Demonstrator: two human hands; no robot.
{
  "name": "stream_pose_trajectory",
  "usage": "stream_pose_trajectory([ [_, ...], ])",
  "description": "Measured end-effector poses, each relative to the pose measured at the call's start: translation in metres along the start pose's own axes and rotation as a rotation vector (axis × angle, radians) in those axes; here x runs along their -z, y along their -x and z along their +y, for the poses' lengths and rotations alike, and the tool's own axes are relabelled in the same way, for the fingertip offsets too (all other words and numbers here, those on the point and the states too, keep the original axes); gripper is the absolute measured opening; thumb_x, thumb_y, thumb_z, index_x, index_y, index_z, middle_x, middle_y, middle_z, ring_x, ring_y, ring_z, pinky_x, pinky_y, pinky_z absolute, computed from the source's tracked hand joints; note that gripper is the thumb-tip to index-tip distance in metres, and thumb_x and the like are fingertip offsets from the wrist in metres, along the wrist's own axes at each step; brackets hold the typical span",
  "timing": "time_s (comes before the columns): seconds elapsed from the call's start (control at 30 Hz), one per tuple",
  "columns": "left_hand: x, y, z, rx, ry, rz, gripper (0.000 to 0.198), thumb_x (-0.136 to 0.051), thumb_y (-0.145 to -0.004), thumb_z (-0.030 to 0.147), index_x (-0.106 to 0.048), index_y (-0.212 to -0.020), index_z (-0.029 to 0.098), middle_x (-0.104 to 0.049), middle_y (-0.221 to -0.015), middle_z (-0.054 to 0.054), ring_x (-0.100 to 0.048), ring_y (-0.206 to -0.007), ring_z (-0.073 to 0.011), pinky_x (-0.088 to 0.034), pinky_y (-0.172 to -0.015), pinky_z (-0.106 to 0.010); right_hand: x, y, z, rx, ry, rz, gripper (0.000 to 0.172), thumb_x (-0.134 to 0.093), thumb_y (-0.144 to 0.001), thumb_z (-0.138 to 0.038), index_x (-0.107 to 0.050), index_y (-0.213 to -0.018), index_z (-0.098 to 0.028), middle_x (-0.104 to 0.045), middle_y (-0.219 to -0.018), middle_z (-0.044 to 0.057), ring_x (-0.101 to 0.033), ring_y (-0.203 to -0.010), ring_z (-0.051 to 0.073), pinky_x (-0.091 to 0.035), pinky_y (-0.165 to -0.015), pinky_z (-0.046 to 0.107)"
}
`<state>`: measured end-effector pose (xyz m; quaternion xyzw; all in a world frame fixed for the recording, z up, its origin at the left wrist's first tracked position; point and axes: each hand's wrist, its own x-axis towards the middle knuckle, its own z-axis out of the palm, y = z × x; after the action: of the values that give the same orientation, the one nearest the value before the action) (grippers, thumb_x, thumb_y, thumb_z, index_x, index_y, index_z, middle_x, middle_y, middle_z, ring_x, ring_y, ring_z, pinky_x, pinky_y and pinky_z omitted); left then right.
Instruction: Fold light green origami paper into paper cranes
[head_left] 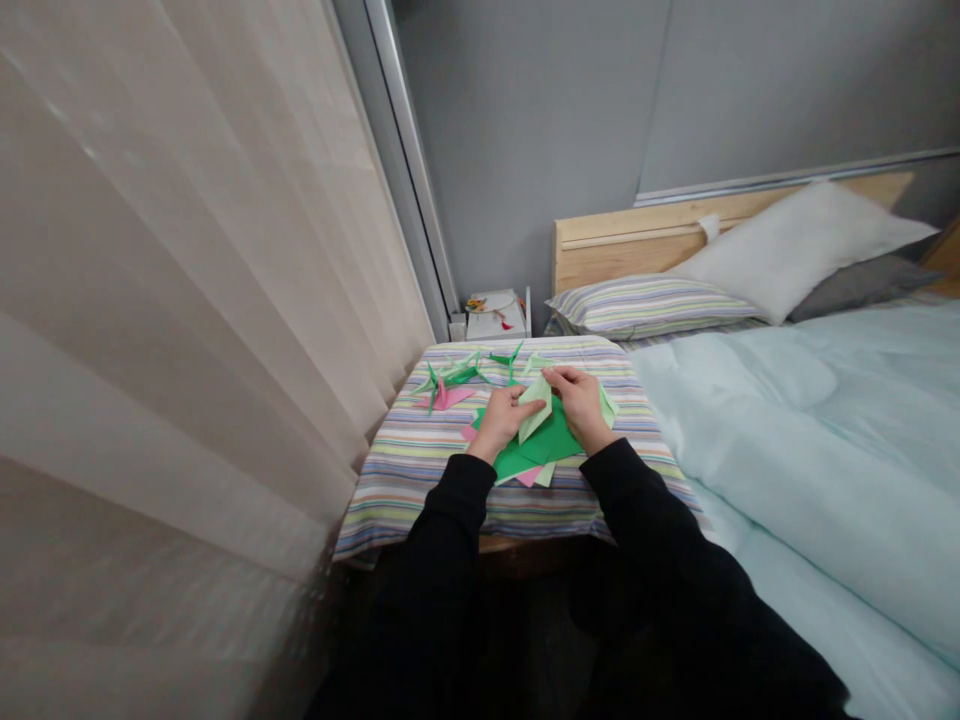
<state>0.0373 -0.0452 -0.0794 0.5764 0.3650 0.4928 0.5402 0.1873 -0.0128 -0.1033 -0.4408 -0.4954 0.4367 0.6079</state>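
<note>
A folded pale green paper (pixel 535 409) is held up between my two hands. My left hand (pixel 505 420) grips its left side, thumb across the front. The fingers of my right hand (pixel 579 402) are closed on its upper right corner. Below the hands lie dark green sheets (pixel 551 440), with corners of pink paper (pixel 529 476) and light green paper sticking out from under them. To the left sit folded green paper figures (pixel 459 374) and a pink one (pixel 443 395). Another dark green figure (pixel 507 358) stands behind my hands.
The small table has a striped cloth (pixel 420 455). A pale curtain (pixel 300 250) hangs close on the left. On the right is a bed with a light blue quilt (pixel 787 400) and pillows (pixel 810 245). Behind the table is a white stand (pixel 495 315) holding small items.
</note>
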Motion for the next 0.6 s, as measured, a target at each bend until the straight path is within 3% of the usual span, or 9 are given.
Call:
stream_pose_trajectory([
  [0.17,0.000,0.000,-0.002,0.039,0.017,-0.037,0.032,-0.094,-0.056,0.030,-0.072,-0.072,0.013,-0.071,-0.062,-0.003,-0.062,-0.052,-0.0167,-0.045,-0.051,-0.026,0.006,-0.007,0.001,0.009,-0.066,0.096,0.038,-0.065,-0.099,-0.038,-0.062,-0.131,-0.018,-0.064,-0.131,0.011,-0.067,-0.111,0.024,-0.059,-0.093,0.046],
  [0.27,0.001,-0.002,-0.006,0.022,0.078,0.010,0.034,-0.093,-0.059,0.033,-0.075,-0.079,0.013,-0.075,-0.068,-0.005,-0.064,-0.055,-0.0179,-0.048,-0.055,-0.028,0.007,-0.006,-0.001,0.021,-0.065,0.099,0.037,-0.064,-0.099,-0.038,-0.062,-0.130,-0.018,-0.064,-0.131,0.010,-0.067,-0.111,0.024,-0.059,-0.093,0.046],
  [0.43,0.004,-0.008,-0.011,-0.056,0.232,0.185,0.043,-0.088,-0.065,0.044,-0.075,-0.093,0.014,-0.078,-0.080,-0.005,-0.069,-0.067,-0.0178,-0.053,-0.067,-0.030,0.000,0.003,-0.005,0.042,0.014,-0.030,0.034,-0.064,-0.099,-0.037,-0.064,-0.127,-0.017,-0.066,-0.126,0.010,-0.068,-0.106,0.022,-0.060,-0.090,0.043],
  [0.6,0.005,-0.009,-0.011,-0.075,0.319,0.255,0.043,-0.089,-0.062,0.044,-0.075,-0.088,0.014,-0.079,-0.084,-0.007,-0.071,-0.073,-0.0197,-0.055,-0.071,-0.032,-0.005,0.011,-0.012,0.087,0.054,-0.143,0.027,-0.065,-0.099,-0.036,-0.067,-0.115,-0.015,-0.070,-0.110,0.006,-0.069,-0.091,0.018,-0.061,-0.080,0.037],
])
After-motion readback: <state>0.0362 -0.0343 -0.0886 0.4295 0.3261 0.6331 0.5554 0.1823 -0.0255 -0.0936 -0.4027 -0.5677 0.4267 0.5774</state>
